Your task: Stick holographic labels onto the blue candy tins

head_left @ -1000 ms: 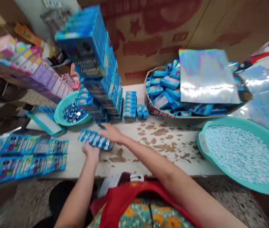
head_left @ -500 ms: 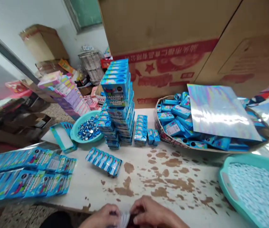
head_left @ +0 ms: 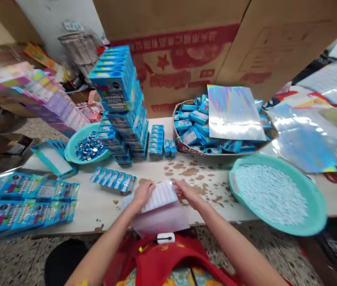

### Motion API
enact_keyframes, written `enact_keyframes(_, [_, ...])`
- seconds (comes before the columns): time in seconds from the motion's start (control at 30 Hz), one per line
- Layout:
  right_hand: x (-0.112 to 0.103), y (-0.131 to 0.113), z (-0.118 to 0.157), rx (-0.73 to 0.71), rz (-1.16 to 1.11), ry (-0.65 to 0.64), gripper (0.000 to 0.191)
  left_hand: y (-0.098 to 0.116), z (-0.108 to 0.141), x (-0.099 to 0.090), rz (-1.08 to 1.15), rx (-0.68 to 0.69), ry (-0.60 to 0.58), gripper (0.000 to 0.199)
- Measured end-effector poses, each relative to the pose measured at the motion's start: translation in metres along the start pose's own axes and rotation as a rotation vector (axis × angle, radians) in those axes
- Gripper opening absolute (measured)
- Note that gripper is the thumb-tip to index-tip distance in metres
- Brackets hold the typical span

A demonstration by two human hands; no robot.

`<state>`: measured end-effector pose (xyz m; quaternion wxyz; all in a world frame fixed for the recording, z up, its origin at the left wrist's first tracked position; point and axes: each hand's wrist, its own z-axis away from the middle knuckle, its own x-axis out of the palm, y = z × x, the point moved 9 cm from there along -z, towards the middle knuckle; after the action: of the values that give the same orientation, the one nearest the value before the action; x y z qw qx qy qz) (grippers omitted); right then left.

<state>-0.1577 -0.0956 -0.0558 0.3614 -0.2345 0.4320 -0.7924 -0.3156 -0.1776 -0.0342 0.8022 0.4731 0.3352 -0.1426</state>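
Note:
A white, ribbed row of small packs (head_left: pixel 160 195) lies between my hands at the table's front edge, over a thin translucent film sheet (head_left: pixel 162 218). My left hand (head_left: pixel 144 194) is closed on the row's left end. At the right end, the fingers of my right hand (head_left: pixel 187 192) are curled against its upper corner. Just beyond my left hand lies a row of small blue boxes (head_left: pixel 113 179). Behind that stands a tall stack of blue boxes (head_left: pixel 120 107) printed "CARAMELO MACIZO".
At the right, a turquoise basin (head_left: pixel 320 210) holds pale pieces. A carton tray (head_left: pixel 183 149) of blue boxes stands behind it, an iridescent sheet (head_left: pixel 233 113) on top. Another turquoise basin (head_left: pixel 70 153) contains shiny blue pieces. Wrapped blue boxes (head_left: pixel 28 202) line the left; a large cardboard box (head_left: pixel 180 47) stands behind.
The view has tilted down and turned right, bringing my forearms and red apron into sight. My hands now show over the table edge, with the white row and film between them.

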Motion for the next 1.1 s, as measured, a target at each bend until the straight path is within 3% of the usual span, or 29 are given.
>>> enact_keyframes(0.13, [-0.051, 0.011, -0.016, -0.015, -0.091, 0.233, 0.036, 0.042, -0.044, 0.021, -0.087, 0.067, -0.111, 0.026])
enact_keyframes(0.2, [-0.078, 0.007, -0.008, -0.055, -0.110, 0.320, 0.032, 0.052, -0.045, 0.030, -0.105, 0.115, -0.224, 0.026])
enact_keyframes(0.3, [-0.124, -0.014, 0.026, -0.196, -0.119, 0.434, 0.027, 0.060, -0.037, 0.031, -0.120, 0.155, -0.332, 0.029])
enact_keyframes(0.37, [-0.148, -0.029, 0.056, -0.284, -0.171, 0.434, 0.028, 0.077, -0.034, 0.023, -0.078, 0.187, -0.315, 0.033])
enact_keyframes(0.47, [-0.169, -0.045, 0.088, -0.293, -0.289, 0.330, 0.037, 0.141, -0.030, 0.006, -0.048, 0.341, -0.287, 0.034])
enact_keyframes(0.53, [-0.185, -0.061, 0.096, -0.287, -0.315, 0.319, 0.037, 0.198, -0.033, -0.026, -0.091, 0.459, -0.059, 0.029])
enact_keyframes(0.6, [-0.213, -0.088, 0.095, -0.345, -0.339, 0.408, 0.038, 0.251, -0.027, -0.074, -0.118, 0.571, 0.343, 0.032])
enact_keyframes(0.67, [-0.251, -0.123, 0.086, -0.422, -0.356, 0.573, 0.037, 0.282, -0.008, -0.107, -0.097, 0.645, 0.660, 0.040])
enact_keyframes(0.7, [-0.271, -0.142, 0.080, -0.445, -0.347, 0.672, 0.036, 0.287, 0.001, -0.113, -0.073, 0.658, 0.721, 0.041])
enact_keyframes(0.73, [-0.290, -0.161, 0.073, -0.451, -0.315, 0.774, 0.034, 0.286, 0.008, -0.113, -0.040, 0.648, 0.725, 0.040])
enact_keyframes(0.8, [-0.318, -0.199, 0.058, -0.435, -0.240, 0.918, 0.032, 0.267, 0.018, -0.097, 0.040, 0.568, 0.616, 0.034])
enact_keyframes(0.9, [-0.338, -0.248, 0.034, -0.414, -0.177, 1.005, 0.036, 0.210, 0.027, -0.053, 0.151, 0.375, 0.368, 0.024])
enact_keyframes(0.93, [-0.340, -0.260, 0.028, -0.408, -0.161, 1.031, 0.039, 0.187, 0.031, -0.047, 0.205, 0.310, 0.372, 0.023])
enact_keyframes(1.0, [-0.338, -0.277, 0.016, -0.409, -0.135, 1.080, 0.047, 0.143, 0.036, -0.050, 0.337, 0.206, 0.416, 0.024])
enact_keyframes(1.1, [-0.311, -0.306, 0.006, -0.545, 0.044, 1.199, 0.056, 0.089, 0.041, -0.090, 0.543, 0.056, 0.595, 0.037])
